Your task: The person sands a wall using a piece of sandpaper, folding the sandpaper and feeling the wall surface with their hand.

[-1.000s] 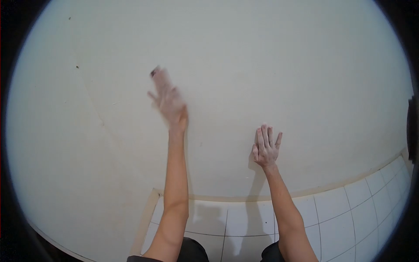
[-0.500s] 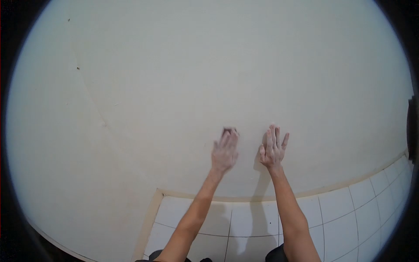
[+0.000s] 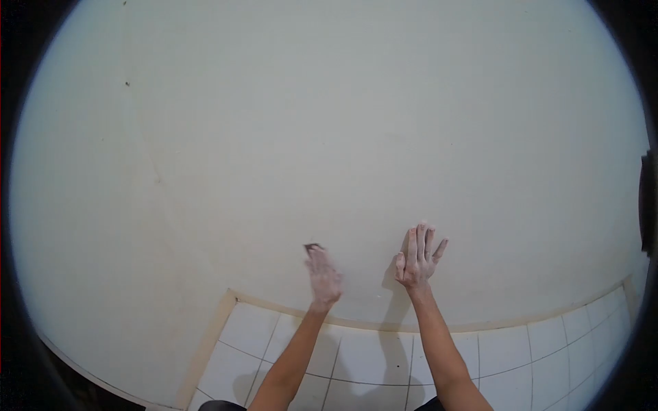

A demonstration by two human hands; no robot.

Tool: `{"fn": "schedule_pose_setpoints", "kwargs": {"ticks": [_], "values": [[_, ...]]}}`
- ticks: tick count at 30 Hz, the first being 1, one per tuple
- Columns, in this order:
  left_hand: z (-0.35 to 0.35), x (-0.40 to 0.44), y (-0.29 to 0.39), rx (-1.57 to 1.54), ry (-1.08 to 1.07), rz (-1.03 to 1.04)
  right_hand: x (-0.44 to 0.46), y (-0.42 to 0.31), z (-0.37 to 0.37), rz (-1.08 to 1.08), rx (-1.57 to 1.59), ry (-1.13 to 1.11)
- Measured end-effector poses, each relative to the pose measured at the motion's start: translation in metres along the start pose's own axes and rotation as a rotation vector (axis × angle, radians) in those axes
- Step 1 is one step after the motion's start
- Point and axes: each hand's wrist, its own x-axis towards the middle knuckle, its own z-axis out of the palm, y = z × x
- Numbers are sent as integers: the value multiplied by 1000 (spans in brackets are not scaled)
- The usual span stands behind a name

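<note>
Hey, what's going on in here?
A person is working at a pale wall with two bare, whitish-dusted hands. The left hand, blurred, holds a small dark piece, seemingly against the wall; I can't tell what it is. The right hand is open at the wall beside it, with nothing visible in it.

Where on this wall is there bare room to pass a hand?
The widest free patch is the wall above the left hand and the right hand. Another lies right of the right hand, above the tiled floor. Low in the middle is crowded: a small gap between the hands, a dark piece at the left hand.
</note>
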Motion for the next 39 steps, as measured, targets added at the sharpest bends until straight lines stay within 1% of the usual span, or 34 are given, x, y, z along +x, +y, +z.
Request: {"fn": "schedule_pose_setpoints", "kwargs": {"ticks": [2,3,5,7,9,11,13,16,18,20,22,25,27,28,29,30,32,34,36,38,39], "values": [[13,-19,5,0,-161,164,-2,-1,2,30,15,3],[11,-9,16,99,-164,236,-3,-2,2,41,18,1],[-6,64,50,298,-160,387,-1,-2,3,60,20,10],[-31,139,82,294,-87,512,-3,-2,4,64,9,17],[-56,206,100,194,-138,411,-3,-3,7,72,6,28],[-93,255,115,208,50,251,-3,-2,7,74,7,27],[-112,270,100,201,206,134,-2,-2,7,71,-19,26],[-110,227,62,23,264,17,-2,-3,8,66,-36,39],[-89,168,29,15,282,-67,-1,-3,6,60,-42,38],[-61,95,2,-65,279,-190,1,-3,4,47,-49,22],[-40,28,-21,-69,148,-224,2,-5,4,58,-47,8],[-40,3,-22,-130,75,-78,0,1,2,33,-44,0],[-32,11,-28,-9,-149,189,1,0,5,31,-43,13],[-35,22,-20,53,-262,318,2,0,4,26,-46,21],[-35,38,-12,104,-329,414,2,0,3,23,-50,25],[-47,73,16,153,-399,512,1,-1,2,28,-54,16],[-63,140,66,231,-354,677,2,-1,1,33,-66,0],[-80,206,104,85,-334,619,1,0,2,33,-58,7],[-98,260,128,104,-42,429,1,0,3,25,-53,16],[-122,291,133,133,147,238,2,0,3,16,-54,29],[-126,288,124,149,184,177,2,0,4,31,-49,29]]}}
